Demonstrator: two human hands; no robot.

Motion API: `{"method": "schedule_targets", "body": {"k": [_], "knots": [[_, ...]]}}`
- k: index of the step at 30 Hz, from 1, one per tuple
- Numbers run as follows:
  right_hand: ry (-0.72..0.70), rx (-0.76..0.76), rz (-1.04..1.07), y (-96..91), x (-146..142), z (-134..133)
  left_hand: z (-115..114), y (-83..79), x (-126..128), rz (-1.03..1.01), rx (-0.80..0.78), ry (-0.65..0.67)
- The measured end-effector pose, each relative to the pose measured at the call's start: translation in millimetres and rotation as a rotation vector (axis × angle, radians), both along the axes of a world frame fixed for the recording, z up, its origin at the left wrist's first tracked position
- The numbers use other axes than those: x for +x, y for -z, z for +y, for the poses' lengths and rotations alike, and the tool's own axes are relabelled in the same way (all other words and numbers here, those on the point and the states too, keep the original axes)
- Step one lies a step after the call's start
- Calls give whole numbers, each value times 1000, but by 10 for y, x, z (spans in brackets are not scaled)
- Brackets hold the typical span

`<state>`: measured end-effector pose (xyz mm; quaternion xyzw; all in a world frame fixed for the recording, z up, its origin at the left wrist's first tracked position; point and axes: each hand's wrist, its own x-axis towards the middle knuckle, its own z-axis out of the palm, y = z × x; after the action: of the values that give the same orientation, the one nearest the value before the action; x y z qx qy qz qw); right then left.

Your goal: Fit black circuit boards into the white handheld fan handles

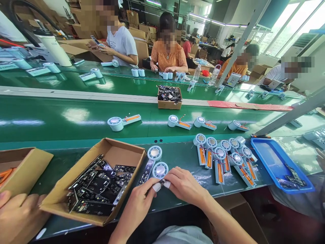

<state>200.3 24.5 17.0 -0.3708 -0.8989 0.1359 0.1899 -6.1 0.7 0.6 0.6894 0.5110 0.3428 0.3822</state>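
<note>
My left hand (141,203) and my right hand (184,184) meet at the front edge of the green bench. Both are closed in a pinch on a small dark part (161,182) between the taped fingertips. Just above them lies a pale blue fan unit (159,169) with a round head, and a second fan unit (154,153) lies behind it with a black circuit strip (146,171) along its handle. To my left stands an open cardboard box (122,150) full of black circuit boards (99,188).
Several fan units with orange batteries (223,157) lie to my right beside a blue tray (273,162). More units ride the green conveyor (63,118). A small box of parts (169,96) sits mid-belt. Another person's hand (15,217) is at lower left. Several people work across the belt.
</note>
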Motion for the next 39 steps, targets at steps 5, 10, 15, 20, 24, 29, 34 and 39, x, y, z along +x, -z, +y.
{"method": "schedule_targets", "body": {"k": [5,10,15,20,24,29,34,39], "knots": [[24,-97,136,46,40,16,-48,44,61,-78,-104,-37],[55,-161,225,106,16,8,-56,112,65,-81,14,-35],[71,-161,243,70,-30,10,-24,131,56,-43,89,0],[268,-301,239,-118,137,-130,-88,146,73,-5,142,-82],[510,-528,243,-99,296,-254,-155,209,120,-2,126,-169],[550,-684,624,112,133,-96,-117,202,161,-44,91,-86],[576,-437,779,120,-80,123,-83,149,158,-38,92,-95],[311,-285,611,67,-149,27,-188,194,178,-97,-6,-241]]}}
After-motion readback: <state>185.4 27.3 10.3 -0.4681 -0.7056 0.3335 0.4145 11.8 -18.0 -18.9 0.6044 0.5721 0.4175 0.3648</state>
